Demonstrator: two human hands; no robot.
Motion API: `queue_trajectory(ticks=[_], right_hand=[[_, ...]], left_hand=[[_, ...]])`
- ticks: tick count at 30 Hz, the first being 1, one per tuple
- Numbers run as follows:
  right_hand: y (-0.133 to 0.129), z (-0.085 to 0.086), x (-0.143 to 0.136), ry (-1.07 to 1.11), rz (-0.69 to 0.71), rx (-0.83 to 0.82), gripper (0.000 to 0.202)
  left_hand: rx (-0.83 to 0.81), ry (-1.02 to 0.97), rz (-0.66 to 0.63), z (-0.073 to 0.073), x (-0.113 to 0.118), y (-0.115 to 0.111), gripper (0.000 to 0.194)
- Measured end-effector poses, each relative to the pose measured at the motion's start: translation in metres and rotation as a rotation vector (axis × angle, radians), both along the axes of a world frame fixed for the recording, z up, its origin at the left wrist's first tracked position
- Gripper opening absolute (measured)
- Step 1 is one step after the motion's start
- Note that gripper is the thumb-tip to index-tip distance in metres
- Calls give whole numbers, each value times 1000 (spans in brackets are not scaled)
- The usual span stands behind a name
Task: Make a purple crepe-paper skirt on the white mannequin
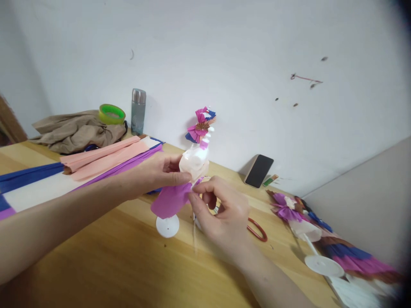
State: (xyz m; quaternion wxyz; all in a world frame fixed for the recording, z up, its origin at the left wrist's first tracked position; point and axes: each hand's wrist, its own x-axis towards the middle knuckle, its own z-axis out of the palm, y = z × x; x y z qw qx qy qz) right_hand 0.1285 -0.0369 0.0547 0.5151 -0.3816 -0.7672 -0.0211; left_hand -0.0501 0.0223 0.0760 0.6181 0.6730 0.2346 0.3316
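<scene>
A white figure (195,157) with pink, blue and brown paper fans (202,127) on its upper part stands upright between my hands. My left hand (167,173) grips its white body from the left, thumb across the front. Purple paper (170,200) hangs from the figure below that thumb, over a round white base (167,226). My right hand (221,207) pinches at the gathered upper edge of the purple paper, where a thin pale strand hangs down. Red-handled scissors (257,230) lie partly hidden behind my right hand.
Folded coloured paper (109,158), brown cloth (80,130), green tape (111,114) and a bottle (138,112) are at the left. A phone (259,171) leans on the wall. A second decorated figure (311,244) lies at the right beside more striped paper (356,256).
</scene>
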Motion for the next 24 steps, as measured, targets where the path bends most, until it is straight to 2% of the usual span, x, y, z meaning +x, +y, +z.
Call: queue_trajectory(ticks=[7,13,17,20,22,24], right_hand=[[2,0,-1,37,-41,-69,20],[4,-1,3,34,-31,-71,18],[5,4,7,56,88,-103,19],[5,8,12,149,156,-81,23],[5,9,14,142,104,-26,17],[6,7,15,37,13,33,11]], left_hand=[[-15,-12,10,0,1,-1,24],[65,50,-48,-4,0,6,41],[56,63,13,-6,4,5,38],[16,64,41,-2,4,1,37],[-22,73,58,0,3,-2,34],[-41,75,66,1,2,-3,33]])
